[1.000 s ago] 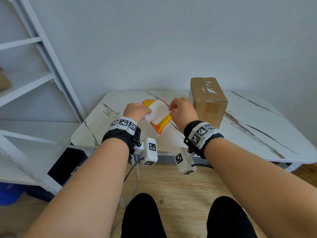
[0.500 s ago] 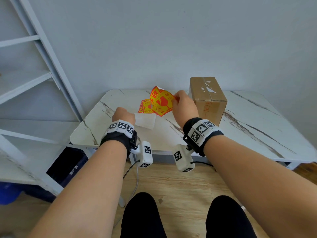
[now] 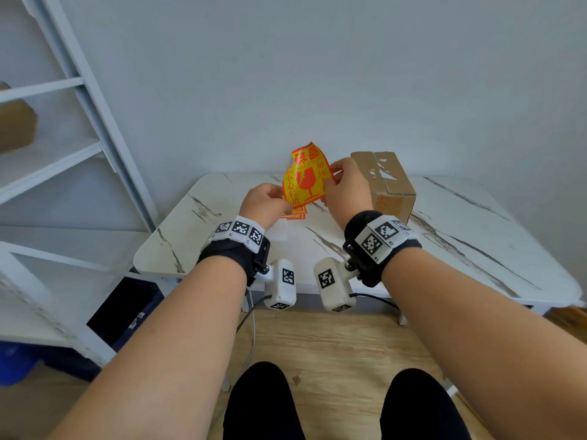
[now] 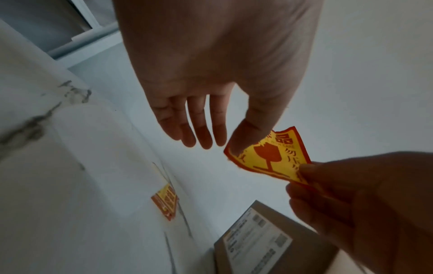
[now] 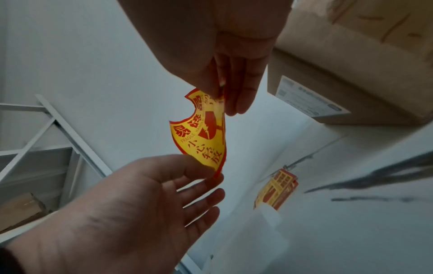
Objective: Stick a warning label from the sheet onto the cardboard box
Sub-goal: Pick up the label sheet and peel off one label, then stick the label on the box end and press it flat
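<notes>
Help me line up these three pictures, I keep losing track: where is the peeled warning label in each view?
Head: warning label just above centre, held upright between left hand and right hand.
Left wrist: right of centre, below the left fingers.
Right wrist: centre, hanging from the right fingers.
Shared landmark: cardboard box, right of the label in every view.

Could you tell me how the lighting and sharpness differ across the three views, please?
Head view: evenly lit, warning label crisp, straight edges bowed towards the corners. Left wrist view: right hand a dark backlit silhouette, table smeared. Right wrist view: label glows translucent, cardboard box soft.
</notes>
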Action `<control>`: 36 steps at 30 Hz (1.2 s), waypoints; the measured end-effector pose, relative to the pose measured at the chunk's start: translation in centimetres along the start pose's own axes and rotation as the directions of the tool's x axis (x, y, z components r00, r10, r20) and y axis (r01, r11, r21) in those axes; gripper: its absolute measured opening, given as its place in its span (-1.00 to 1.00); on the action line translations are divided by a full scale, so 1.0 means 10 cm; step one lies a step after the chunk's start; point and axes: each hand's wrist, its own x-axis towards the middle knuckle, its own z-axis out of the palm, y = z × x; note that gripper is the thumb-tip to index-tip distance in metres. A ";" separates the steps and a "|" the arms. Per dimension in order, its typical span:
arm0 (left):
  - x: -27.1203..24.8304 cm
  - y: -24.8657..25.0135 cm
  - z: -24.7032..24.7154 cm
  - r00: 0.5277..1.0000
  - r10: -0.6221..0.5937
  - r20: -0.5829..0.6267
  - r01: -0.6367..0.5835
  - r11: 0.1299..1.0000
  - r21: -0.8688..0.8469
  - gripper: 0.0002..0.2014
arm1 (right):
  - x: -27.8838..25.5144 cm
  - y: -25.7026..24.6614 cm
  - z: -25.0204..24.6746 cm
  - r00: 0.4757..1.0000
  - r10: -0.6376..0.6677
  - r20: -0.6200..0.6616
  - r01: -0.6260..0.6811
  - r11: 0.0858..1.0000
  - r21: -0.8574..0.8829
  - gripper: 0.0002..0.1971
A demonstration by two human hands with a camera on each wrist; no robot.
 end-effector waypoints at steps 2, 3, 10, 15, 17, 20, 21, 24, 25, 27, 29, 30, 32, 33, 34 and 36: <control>-0.01 0.07 0.01 1.000 0.010 -0.008 -0.011 0.995 -0.099 -0.73 | 0.03 -0.04 -0.07 1.000 -0.006 -0.013 0.006 1.000 0.002 -0.83; -0.01 0.12 0.01 1.000 0.013 -0.013 -0.015 0.989 -0.148 -0.77 | 0.05 -0.05 -0.11 1.000 -0.010 -0.023 0.010 1.000 0.001 -0.83; 0.07 0.47 0.16 0.987 0.113 -0.117 -0.136 0.967 -0.214 -0.79 | 0.12 -0.03 -0.45 0.998 0.015 -0.058 -0.016 1.000 -0.008 -0.79; 0.09 0.72 0.40 0.987 0.147 -0.062 -0.157 0.959 -0.235 -0.93 | 0.22 0.07 -0.76 0.992 0.037 -0.117 -0.049 0.993 -0.103 -0.78; 0.10 0.80 0.50 0.989 0.149 -0.011 -0.147 0.958 -0.245 -0.99 | 0.27 0.11 -0.88 0.991 0.041 -0.126 -0.060 0.987 -0.151 -0.78; 0.14 0.88 0.65 0.988 0.152 0.033 -0.139 0.958 -0.251 -1.00 | 0.34 0.18 -1.04 0.989 0.066 -0.131 -0.091 0.976 -0.197 -0.78; 0.15 0.90 0.69 0.988 0.151 0.041 -0.136 0.958 -0.254 -1.00 | 0.37 0.20 -1.09 0.989 0.075 -0.129 -0.101 0.974 -0.205 -0.77; 0.19 0.97 0.81 0.990 0.127 0.053 -0.110 0.961 -0.255 -0.90 | 0.42 0.29 -1.18 0.986 0.096 -0.138 -0.121 0.974 -0.189 -0.77; 0.20 0.99 0.85 0.992 0.113 0.047 -0.097 0.961 -0.257 -0.83 | 0.43 0.31 -1.20 0.984 0.108 -0.140 -0.132 0.976 -0.172 -0.78; 0.24 1.01 0.90 0.997 0.080 0.022 -0.071 0.964 -0.257 -0.70 | 0.45 0.34 -1.22 0.979 0.134 -0.156 -0.156 0.978 -0.137 -0.78; 0.27 1.02 0.94 0.999 0.046 0.010 -0.042 0.967 -0.250 -0.62 | 0.47 0.38 -1.23 0.973 0.158 -0.168 -0.177 0.979 -0.105 -0.78; 0.29 1.03 0.96 0.999 0.036 0.004 -0.034 0.968 -0.249 -0.61 | 0.48 0.39 -1.22 0.971 0.172 -0.164 -0.189 0.977 -0.094 -0.77; 0.33 1.03 0.97 1.000 0.021 -0.006 -0.022 0.973 -0.232 -0.65 | 0.50 0.42 -1.21 0.972 0.188 -0.141 -0.202 0.975 -0.092 -0.76; 0.34 1.03 0.98 1.000 0.017 -0.004 -0.017 0.977 -0.212 -0.71 | 0.51 0.44 -1.21 0.972 0.193 -0.131 -0.206 0.974 -0.094 -0.75; 0.35 1.04 0.99 1.000 0.014 -0.004 -0.015 0.983 -0.185 -0.80 | 0.53 0.46 -1.20 0.973 0.197 -0.124 -0.209 0.973 -0.092 -0.74; 0.35 1.03 1.00 1.000 0.015 -0.025 -0.018 0.992 -0.123 -0.89 | 0.55 0.49 -1.19 0.973 0.199 -0.114 -0.210 0.974 -0.090 -0.72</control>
